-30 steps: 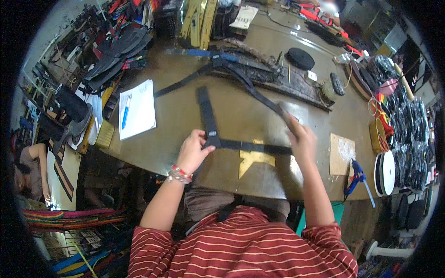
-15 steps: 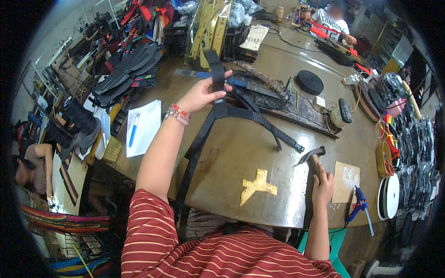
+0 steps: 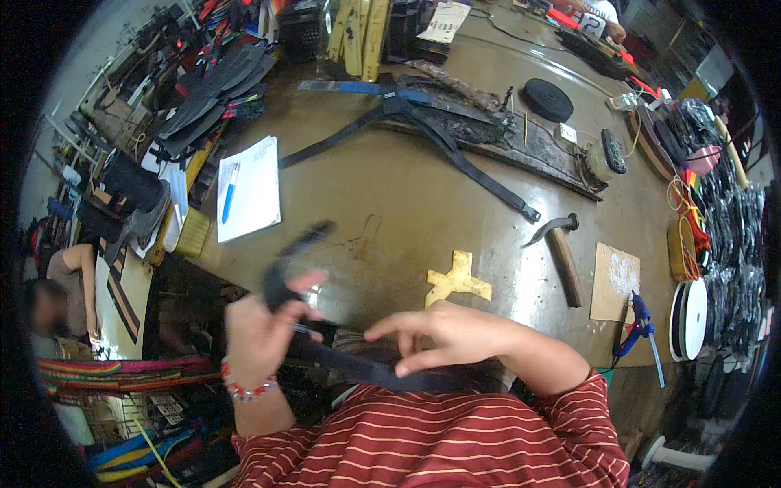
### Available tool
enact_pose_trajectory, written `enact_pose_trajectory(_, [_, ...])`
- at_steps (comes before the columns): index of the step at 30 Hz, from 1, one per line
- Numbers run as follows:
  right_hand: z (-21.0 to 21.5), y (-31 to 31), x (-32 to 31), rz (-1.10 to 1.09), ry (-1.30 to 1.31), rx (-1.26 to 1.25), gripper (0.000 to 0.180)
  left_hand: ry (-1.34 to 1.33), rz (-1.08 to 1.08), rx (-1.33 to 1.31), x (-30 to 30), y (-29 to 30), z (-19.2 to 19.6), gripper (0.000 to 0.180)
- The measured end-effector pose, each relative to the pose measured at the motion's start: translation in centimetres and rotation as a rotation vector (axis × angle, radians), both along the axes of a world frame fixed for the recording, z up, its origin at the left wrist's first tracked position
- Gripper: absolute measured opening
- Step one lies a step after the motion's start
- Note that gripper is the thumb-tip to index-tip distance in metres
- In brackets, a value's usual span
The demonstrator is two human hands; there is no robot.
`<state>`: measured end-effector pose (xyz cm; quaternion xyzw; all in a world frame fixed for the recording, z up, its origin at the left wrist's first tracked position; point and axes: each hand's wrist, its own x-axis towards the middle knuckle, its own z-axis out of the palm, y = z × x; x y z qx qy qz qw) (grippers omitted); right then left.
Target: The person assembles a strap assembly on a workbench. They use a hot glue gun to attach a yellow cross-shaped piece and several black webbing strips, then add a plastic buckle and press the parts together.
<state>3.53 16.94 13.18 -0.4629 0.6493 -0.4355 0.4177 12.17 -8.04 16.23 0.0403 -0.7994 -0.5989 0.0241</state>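
Observation:
A black webbing strap (image 3: 366,366) runs across my lap, its upper end looped and smeared by motion. My left hand (image 3: 262,329), wearing red beaded bracelets, grips the strap near the table's front edge. Just to the right, my right hand (image 3: 447,335) reaches over the strap with its index finger stretched out and thumb apart. Whether the thumb touches the webbing is unclear. Farther back lies a black webbing harness (image 3: 439,134) with its branches spread and a buckle at one end. A hammer (image 3: 564,264) rests on the table to the right.
A yellow cross-like template (image 3: 459,276) lies just beyond my right hand. Glue-marked cardboard (image 3: 606,301) and a blue glue gun (image 3: 639,321) are at the right edge. A notepad with a pen (image 3: 248,203) lies left. A webbing roll (image 3: 547,99) sits at the back.
My right hand has let go of the hammer and come left. My left hand has dropped from the raised harness to the table's near edge; the harness now lies farther back.

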Motion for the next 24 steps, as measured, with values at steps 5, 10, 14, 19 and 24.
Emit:
enact_pose_trajectory(5, [2.6, -1.2, 2.2, -0.049, -0.105, -0.160, 0.051, 0.551, 0.561, -0.196, 2.4, -1.4, 3.3, 0.029])
enact_pose_trajectory(10, [4.0, -0.2, 0.7, -0.376, 0.401, -0.227, 0.040, 0.971, 0.499, -0.470, -7.3, -2.7, 7.3, 0.029])
enact_pose_trajectory(14, [2.2, 2.5, -6.2, -1.042, 0.507, -0.363, 0.040, 0.855, 0.427, -0.828, -20.6, -1.7, 7.0, 0.035])
enact_pose_trajectory(19, [-4.0, 4.0, -14.9, -1.230, 0.932, 0.124, 0.037, 0.524, 0.216, -0.669, -32.3, 1.6, -3.9, 0.046])
enact_pose_trajectory(24, [-11.7, 4.3, -17.2, -1.207, 1.145, 0.347, 0.037, 0.260, -0.047, -0.625, -34.9, 0.3, -11.8, 0.055])
